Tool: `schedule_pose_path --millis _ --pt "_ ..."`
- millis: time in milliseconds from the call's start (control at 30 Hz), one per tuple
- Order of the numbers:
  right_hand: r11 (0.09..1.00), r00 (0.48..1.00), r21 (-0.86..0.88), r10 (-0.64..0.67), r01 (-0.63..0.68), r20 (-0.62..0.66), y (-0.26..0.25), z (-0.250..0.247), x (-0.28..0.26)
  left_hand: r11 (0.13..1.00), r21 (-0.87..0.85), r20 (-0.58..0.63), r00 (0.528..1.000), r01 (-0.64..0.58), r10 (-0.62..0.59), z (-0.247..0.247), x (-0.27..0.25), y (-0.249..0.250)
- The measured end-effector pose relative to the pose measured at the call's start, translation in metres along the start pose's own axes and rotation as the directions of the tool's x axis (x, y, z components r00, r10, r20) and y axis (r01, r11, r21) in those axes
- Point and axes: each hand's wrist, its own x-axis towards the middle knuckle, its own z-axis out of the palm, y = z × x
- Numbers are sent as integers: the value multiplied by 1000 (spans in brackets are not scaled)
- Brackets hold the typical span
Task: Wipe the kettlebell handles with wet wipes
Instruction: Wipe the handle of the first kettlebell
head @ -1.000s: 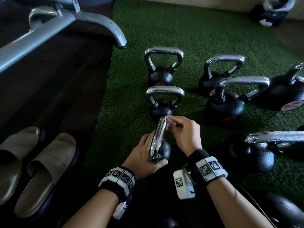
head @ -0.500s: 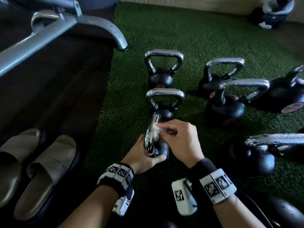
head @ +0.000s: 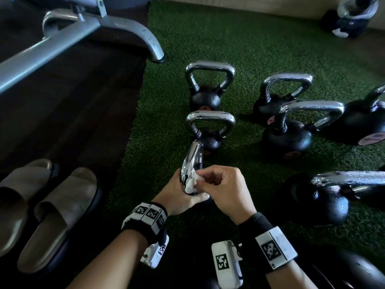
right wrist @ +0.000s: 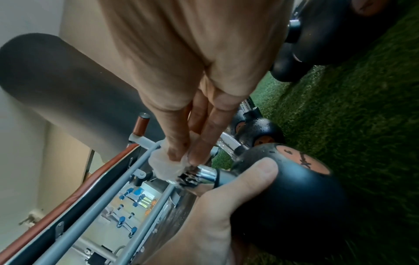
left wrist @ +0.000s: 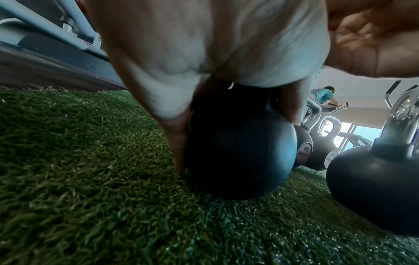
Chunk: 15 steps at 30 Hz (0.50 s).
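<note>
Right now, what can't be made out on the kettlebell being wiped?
- Head view: kettlebell body, hidden under the left hand and right hand.
- Head view: handle base, covered by the wet wipe.
- Left wrist view: handle and wipe, blocked by the palm.
- Right wrist view: orange label, too blurred to read.
</note>
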Motion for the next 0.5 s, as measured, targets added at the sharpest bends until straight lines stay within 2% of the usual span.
schedule_pose_path --millis 100,200,333,500 --pt "997 1000 -81 0 1 15 6 4 -3 1000 23 -12 1000 -5 5 -2 0 -7" --pt "988 997 -155 7 5 76 8 2 0 999 -23 -10 999 -44 43 -4 -4 -6" --pt "983 994 -185 25 -5 104 9 -6 20 998 -33 15 999 -49 49 0 1 -10" --pt "963 962 -264 120 -53 244 12 -3 34 995 -94 -26 999 42 -45 3 1 -32"
